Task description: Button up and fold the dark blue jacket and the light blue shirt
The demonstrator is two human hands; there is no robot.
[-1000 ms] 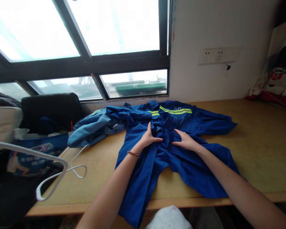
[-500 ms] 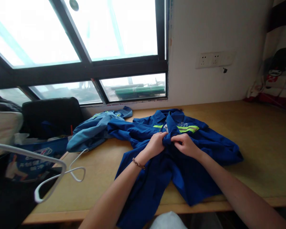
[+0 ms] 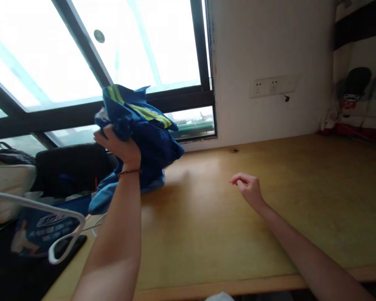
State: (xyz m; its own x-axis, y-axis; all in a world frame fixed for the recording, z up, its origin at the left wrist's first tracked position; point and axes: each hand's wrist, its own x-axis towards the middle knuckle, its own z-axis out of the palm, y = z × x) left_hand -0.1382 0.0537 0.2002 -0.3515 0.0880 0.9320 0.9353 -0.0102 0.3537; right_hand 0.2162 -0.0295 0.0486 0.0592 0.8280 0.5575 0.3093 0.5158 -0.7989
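Note:
My left hand [image 3: 117,144] is raised at the left and grips a bunched dark-blue work jacket [image 3: 150,138] with yellow-green reflective strips. The jacket hangs in the air in front of the window, over a lighter blue garment [image 3: 105,196] that lies at the table's left side and is partly hidden by it and by my forearm. Above the middle of the table, my right hand [image 3: 249,188] has its fingers curled closed, with nothing visible in them.
A wooden table [image 3: 207,234] runs along the wall and window. A white curved tube [image 3: 65,211] juts in at the left, before a blue printed bag [image 3: 50,230] and a black chair back [image 3: 69,163]. Wall sockets [image 3: 273,86] and a curtain [image 3: 360,83] are at the right.
The jacket has been lifted off the table and carried up and left by my left hand. My right hand has let go of it and moved slightly right.

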